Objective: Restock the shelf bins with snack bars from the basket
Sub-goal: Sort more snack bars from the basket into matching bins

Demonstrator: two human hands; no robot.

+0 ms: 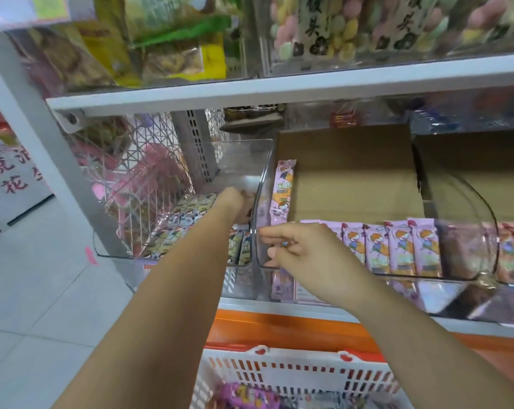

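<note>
At left bin | left hand reaching in, fingers: cannot tell | right hand touching middle bin, fingers loosely spread | bins part-filled, basket holding bars

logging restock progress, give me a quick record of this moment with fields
left hand: reaching into left bin, over green bars; grip hidden
right hand: at front left corner of middle bin; grip unclear
middle bin: row of pink bars in front, cardboard behind, single pink bar standing along left wall
basket: low in front, snacks inside
</note>
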